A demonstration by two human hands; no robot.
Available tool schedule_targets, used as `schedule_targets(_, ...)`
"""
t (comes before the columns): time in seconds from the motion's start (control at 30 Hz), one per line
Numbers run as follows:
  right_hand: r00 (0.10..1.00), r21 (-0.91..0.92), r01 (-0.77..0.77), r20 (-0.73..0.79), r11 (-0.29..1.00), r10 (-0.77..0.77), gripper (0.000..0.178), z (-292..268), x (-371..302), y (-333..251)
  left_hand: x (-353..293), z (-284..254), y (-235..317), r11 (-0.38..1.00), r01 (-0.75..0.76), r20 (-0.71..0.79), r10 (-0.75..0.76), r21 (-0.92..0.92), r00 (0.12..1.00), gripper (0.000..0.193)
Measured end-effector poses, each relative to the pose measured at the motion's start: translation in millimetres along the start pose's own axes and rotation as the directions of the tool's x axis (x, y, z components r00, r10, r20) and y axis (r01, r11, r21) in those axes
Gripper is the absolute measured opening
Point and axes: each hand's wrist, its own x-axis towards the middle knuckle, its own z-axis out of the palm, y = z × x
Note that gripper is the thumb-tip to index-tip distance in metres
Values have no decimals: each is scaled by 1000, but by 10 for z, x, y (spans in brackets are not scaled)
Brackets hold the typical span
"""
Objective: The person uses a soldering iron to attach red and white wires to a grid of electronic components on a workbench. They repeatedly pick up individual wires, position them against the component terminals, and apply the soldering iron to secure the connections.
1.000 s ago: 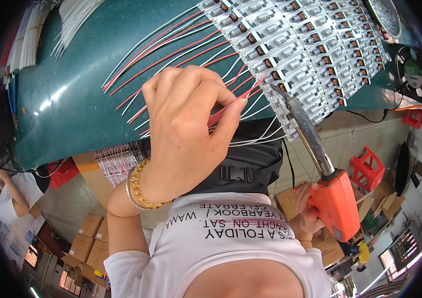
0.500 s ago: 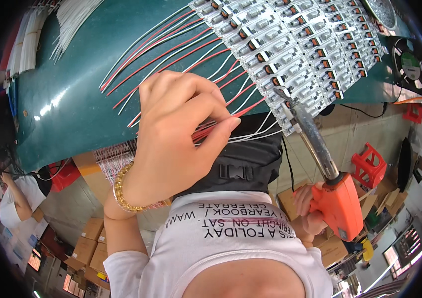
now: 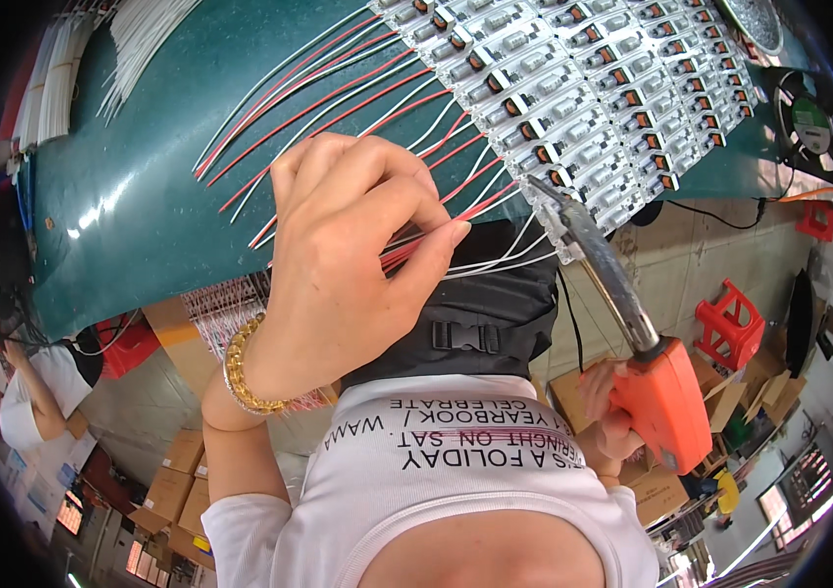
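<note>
Over the table (image 3: 142, 176) I see left hand (image 3: 353, 235) pinching wires (image 3: 397, 258), right hand (image 3: 607, 407) wrapped round iron (image 3: 671, 407), upper boards (image 3: 514, 41) wired, lower ones unclear.

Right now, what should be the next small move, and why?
I would probably settle the soldering iron where the red wires reach the circuit boards: the left hand pinches those wires, and the right hand has the iron's tip at the boards' edge. Whether it touches is too small to tell.
</note>
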Motion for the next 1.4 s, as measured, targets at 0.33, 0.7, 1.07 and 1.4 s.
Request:
schedule_targets(0.33,963,527,256,-64,811,-262,75,125,160,84,-13,44,-13,994,19,-108,-31,-108,994,14)
schedule_targets(0.7,988,263,126,55,957,-145,54,-54,-49,95,-96,272,166,1000,-2,-174,-1,-17,985,10)
schedule_targets(1.07,994,-76,-100,28,992,102,36,-78,-208,103,-121,317,150,1000,-16,-184,17,8,983,10)
schedule_targets(1.4,986,455,149,-3,878,-166,80,34,-24,149,-145,336,148,1000,-9,-230,14,24,973,10)
